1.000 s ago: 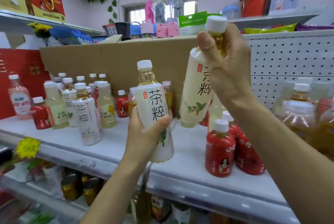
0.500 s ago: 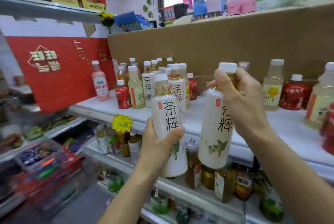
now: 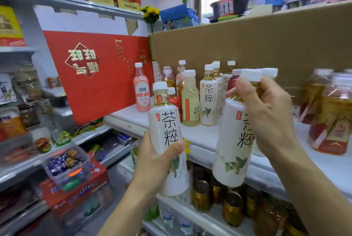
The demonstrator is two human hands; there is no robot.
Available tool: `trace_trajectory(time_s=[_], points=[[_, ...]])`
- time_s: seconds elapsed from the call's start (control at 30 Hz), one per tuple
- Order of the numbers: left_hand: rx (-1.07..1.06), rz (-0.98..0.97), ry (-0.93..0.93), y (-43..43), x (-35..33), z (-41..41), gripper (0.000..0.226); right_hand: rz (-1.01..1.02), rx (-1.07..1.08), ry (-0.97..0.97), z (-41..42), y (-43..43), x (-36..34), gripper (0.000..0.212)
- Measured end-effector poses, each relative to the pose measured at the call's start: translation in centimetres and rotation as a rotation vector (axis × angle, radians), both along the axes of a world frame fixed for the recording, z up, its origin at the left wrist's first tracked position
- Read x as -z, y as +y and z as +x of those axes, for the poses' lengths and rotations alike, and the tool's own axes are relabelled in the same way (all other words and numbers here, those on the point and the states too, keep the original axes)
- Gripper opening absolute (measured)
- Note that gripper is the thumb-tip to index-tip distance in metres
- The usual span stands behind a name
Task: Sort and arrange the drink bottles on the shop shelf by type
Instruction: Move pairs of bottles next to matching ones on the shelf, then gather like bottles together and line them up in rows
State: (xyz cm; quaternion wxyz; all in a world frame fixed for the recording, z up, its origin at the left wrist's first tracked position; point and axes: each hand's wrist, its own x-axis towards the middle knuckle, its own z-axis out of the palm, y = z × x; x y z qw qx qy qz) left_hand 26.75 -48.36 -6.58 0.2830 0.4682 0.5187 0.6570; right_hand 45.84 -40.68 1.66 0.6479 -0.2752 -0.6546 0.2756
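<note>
My left hand (image 3: 156, 161) grips a white-labelled tea bottle (image 3: 167, 121) by its lower half, upright, in front of the shelf edge. My right hand (image 3: 266, 116) holds a second tea bottle of the same kind (image 3: 234, 140) by its neck and shoulder, just right of the first. Both hang in the air before the white shelf (image 3: 202, 135). On the shelf behind stand a matching tea bottle (image 3: 208, 98), a pale yellow bottle (image 3: 190, 100), a pink bottle (image 3: 142, 91) and several more at the back.
A red gift box (image 3: 99, 76) stands at the shelf's left end and a cardboard sheet (image 3: 266, 41) forms the back. Blurred amber bottles (image 3: 331, 114) crowd the right. Gold cans (image 3: 232, 209) fill the lower shelf. Snack boxes (image 3: 66, 161) sit lower left.
My view has swung left and closer to the left group of bottles. Both hands still carry their tea bottles, now lower and nearer the shelf's left end.
</note>
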Motion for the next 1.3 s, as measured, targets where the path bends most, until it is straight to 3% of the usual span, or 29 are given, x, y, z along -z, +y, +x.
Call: trace_trajectory(time_s=[0.1,0.27,0.43,0.67,0.8,0.9,1.0,1.03,1.2,1.3], points=[[-0.001,-0.008,0.030,3.1,-1.0,-3.3,0.061,0.010,0.017,0.045,-3.2,3.1,-1.0,0.024],[0.047,0.045,0.083,8.5,-2.5,-6.8,0.045,0.024,0.094,0.028,-7.5,8.3,-1.9,0.025],[0.121,0.088,0.072,12.7,-2.5,-7.7,0.055,-0.027,0.185,-0.080,-9.3,12.4,-0.1,0.024],[0.335,0.130,0.141,17.6,-1.6,-5.1,0.065,-0.064,0.314,-0.070,-8.8,13.6,0.7,0.021],[0.349,0.119,0.195,19.4,-0.1,-3.8,0.083,-0.061,0.326,-0.058,-9.1,13.0,1.1,0.040],[0.328,0.098,0.241,19.9,-0.1,-3.4,0.080,-0.042,0.354,-0.105,-9.6,12.4,1.6,0.056],[0.353,0.134,0.409,19.9,-0.1,-3.7,0.086,-0.002,0.528,-0.235,-10.7,12.0,2.2,0.097],[0.354,0.135,0.490,19.8,-0.1,-4.1,0.087,0.044,0.593,-0.292,-11.1,12.1,2.4,0.102],[0.395,0.200,0.680,20.1,0.3,-7.5,0.089,0.127,0.810,-0.361,-12.4,12.7,3.4,0.064],[0.445,0.207,0.707,20.2,0.1,-9.3,0.084,0.092,0.915,-0.400,-13.1,12.8,4.4,0.064]])
